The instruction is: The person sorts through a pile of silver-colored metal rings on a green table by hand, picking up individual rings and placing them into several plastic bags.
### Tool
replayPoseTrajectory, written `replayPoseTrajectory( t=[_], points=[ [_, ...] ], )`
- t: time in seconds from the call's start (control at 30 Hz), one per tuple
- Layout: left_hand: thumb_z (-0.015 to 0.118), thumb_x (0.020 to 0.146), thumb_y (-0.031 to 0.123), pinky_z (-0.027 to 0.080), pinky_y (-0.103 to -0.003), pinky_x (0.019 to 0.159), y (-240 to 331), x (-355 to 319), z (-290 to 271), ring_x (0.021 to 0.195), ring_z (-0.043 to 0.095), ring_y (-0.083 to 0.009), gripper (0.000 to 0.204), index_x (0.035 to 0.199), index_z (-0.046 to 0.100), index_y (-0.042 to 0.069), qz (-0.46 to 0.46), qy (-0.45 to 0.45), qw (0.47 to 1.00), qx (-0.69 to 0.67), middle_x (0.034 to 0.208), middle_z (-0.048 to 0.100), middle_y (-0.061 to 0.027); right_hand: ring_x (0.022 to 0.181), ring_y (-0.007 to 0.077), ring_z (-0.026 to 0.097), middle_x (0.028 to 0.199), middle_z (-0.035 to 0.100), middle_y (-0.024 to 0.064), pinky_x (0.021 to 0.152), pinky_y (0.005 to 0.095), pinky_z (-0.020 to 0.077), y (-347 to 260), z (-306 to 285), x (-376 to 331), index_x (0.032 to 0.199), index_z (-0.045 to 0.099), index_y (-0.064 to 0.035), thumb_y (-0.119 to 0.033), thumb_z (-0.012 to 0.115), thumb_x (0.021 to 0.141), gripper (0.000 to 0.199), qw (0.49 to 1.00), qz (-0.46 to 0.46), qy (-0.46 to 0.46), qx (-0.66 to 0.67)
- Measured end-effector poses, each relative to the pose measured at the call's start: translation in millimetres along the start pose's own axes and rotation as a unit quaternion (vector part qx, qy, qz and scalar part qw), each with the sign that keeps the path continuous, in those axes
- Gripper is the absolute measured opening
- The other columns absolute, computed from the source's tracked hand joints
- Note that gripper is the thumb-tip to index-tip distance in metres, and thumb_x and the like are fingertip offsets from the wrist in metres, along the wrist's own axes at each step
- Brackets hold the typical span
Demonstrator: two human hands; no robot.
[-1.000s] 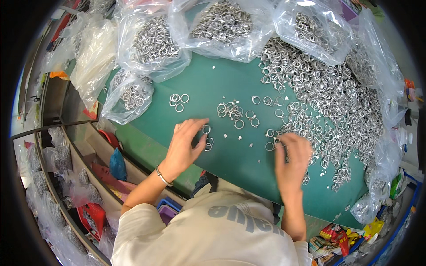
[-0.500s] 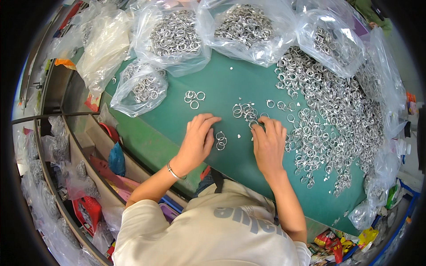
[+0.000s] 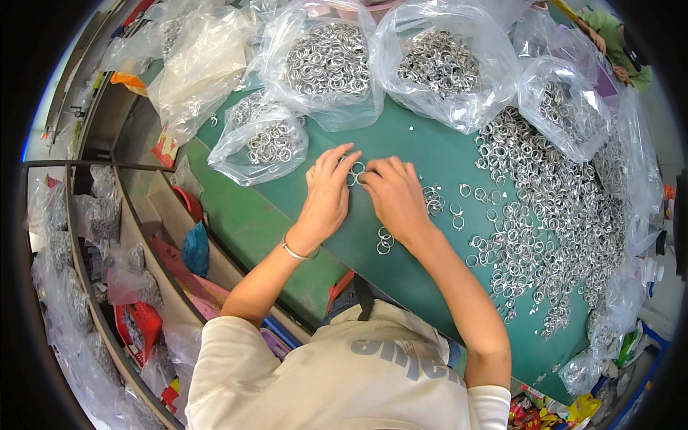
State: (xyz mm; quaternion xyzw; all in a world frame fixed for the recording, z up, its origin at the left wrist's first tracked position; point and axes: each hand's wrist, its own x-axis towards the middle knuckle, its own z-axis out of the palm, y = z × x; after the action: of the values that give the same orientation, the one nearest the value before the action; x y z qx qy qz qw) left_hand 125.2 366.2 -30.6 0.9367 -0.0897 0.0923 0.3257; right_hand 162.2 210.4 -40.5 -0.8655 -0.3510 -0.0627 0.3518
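Note:
A few plain silver metal rings [image 3: 356, 173] lie together on the green tabletop between my two hands. My left hand [image 3: 326, 192] curves loosely beside them, its fingers apart and stretched toward the far side; part of the group is hidden under its fingertips. My right hand [image 3: 395, 195] is bent over from the right, thumb and fingers closed at the edge of a ring in this group. A small cluster of rings [image 3: 432, 201] sits just right of my right hand. Two linked-looking rings [image 3: 385, 241] lie nearer me, below my right wrist.
A wide heap of rings [image 3: 552, 215] covers the table's right side. Clear plastic bags of rings [image 3: 328, 61] line the far edge, with a smaller bag [image 3: 269, 140] at left. Compartments with a red basket [image 3: 140, 330] stand at left. Another person's green sleeve [image 3: 609, 36] shows far right.
My right hand has moved left from the middle cluster to the left group of rings. My left hand has moved forward to the same group. The whole view has shifted slightly.

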Motion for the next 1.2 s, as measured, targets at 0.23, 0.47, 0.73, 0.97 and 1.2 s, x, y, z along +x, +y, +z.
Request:
replayPoseTrajectory(
  t=[0.23, 0.47, 0.73, 0.97, 1.2],
  points=[
    [0.072, 0.075, 0.009, 0.026, -0.052, 0.106, -3.4, -4.2, 5.2, 0.121, 0.043, -0.0342, 0.039, 0.112, 0.058, 0.008, 0.023, -0.037, 0.998, 0.045, 0.123, 0.049, -0.0132, 0.114, 0.032, 0.048, 0.121, 0.054, 0.0127, 0.095, 0.0439, 0.0366, -6.8, -76.7, -86.9, 0.108, 0.06, -0.003, -0.005, 0.067, 0.076, 0.033, 0.975, 0.18, 0.084, -0.102],
    [0.063, 0.076, -0.002, 0.023, -0.058, 0.107, 47.6, 22.4, 8.2, 0.125, 0.04, -0.0348, 0.049, 0.122, 0.052, 0.01, 0.071, -0.09, 0.992, 0.052, 0.125, 0.045, -0.0137, 0.129, 0.0363, 0.035, 0.137, 0.042, 0.015, 0.104, 0.0529, 0.0247, 0.8, -110.8, -151.1, 0.124, 0.055, -0.0069, -0.02, 0.066, 0.083, 0.045, 0.919, 0.325, -0.016, -0.222],
    [0.066, 0.075, 0.006, 0.031, -0.049, 0.104, 124.5, 61.6, 109.1, 0.124, 0.04, -0.0323, 0.051, 0.124, 0.051, 0.008, 0.326, -0.233, 0.914, -0.063, 0.133, 0.045, -0.0113, 0.134, 0.0366, 0.029, 0.141, 0.038, 0.0145, 0.106, 0.0551, 0.0236, -11.1, -135.4, -163.0, 0.127, 0.053, -0.0087, -0.023, 0.07, 0.078, 0.054, 0.929, 0.31, -0.083, -0.181],
    [0.061, 0.072, 0.001, 0.027, -0.055, 0.105, 106.8, 73.9, 114.0, 0.125, 0.04, -0.0315, 0.046, 0.118, 0.058, 0.006, 0.379, -0.228, 0.896, 0.04, 0.132, 0.047, -0.0083, 0.133, 0.0367, 0.031, 0.139, 0.04, 0.0166, 0.107, 0.0527, 0.0252, -20.1, -147.1, -192.3, 0.127, 0.051, -0.0022, -0.019, 0.069, 0.08, 0.053, 0.941, 0.324, -0.006, -0.101],
    [0.055, 0.074, -0.001, 0.03, -0.053, 0.103, 123.8, 38.4, 91.7, 0.124, 0.042, -0.0321, 0.043, 0.117, 0.056, 0.003, 0.335, -0.245, 0.909, -0.028, 0.129, 0.047, -0.0137, 0.133, 0.0367, 0.032, 0.14, 0.037, 0.0177, 0.106, 0.0526, 0.0263, -22.4, -124.0, -184.1, 0.124, 0.053, -0.0029, -0.016, 0.069, 0.08, 0.049, 0.939, 0.328, -0.009, -0.107]
  ],
)
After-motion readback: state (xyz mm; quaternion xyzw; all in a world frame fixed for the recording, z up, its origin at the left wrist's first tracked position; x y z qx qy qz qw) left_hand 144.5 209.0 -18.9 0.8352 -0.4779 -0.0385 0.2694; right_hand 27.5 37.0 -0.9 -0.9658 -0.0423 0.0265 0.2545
